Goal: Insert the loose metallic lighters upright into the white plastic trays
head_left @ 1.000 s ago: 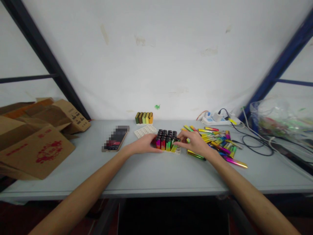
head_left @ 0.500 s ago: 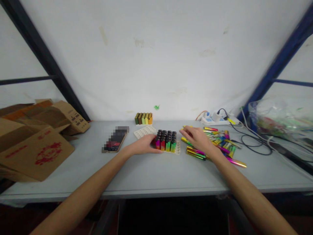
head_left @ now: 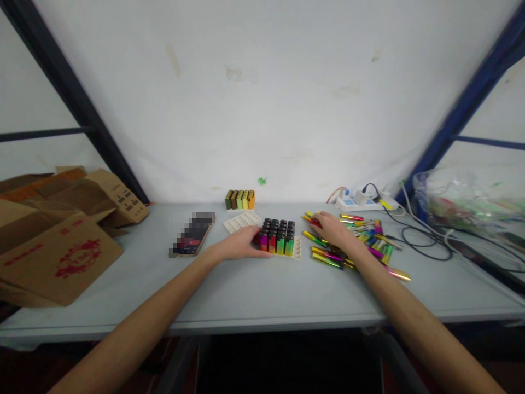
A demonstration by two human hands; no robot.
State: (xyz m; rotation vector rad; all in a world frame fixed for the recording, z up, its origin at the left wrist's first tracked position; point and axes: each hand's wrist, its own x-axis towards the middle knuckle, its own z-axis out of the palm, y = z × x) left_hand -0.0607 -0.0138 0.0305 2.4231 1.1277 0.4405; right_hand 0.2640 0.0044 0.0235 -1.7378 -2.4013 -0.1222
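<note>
Slim black-capped lighters with shiny, colour-fading metallic bodies [head_left: 280, 238] stand upright in a shallow white plastic tray [head_left: 298, 251], the landmark here. In the head view, four columns of that tray are filled; the column at its right end shows bare cells, so this tray looks mostly done, with about one column left.

At the tray's left end, the left hand [head_left: 243, 243] is curled against the block of lighters, thumb along the front, its grip closed on that side. To the tray's right, the right hand [head_left: 333, 226] reaches down into a loose heap of glossy multicoloured metallic sticks [head_left: 376, 239], seemingly lighters of the same kind; whether its grip has pinched one, I cannot tell. That heap holds more than the remaining cells appear to need.

Behind the tray and to its left lies a second white plastic grid tray [head_left: 241, 221], seemingly unfilled. Farther behind, a finished-looking block of green, brown, yellow and orange lighters [head_left: 240, 200] stands by the wall.
</note>
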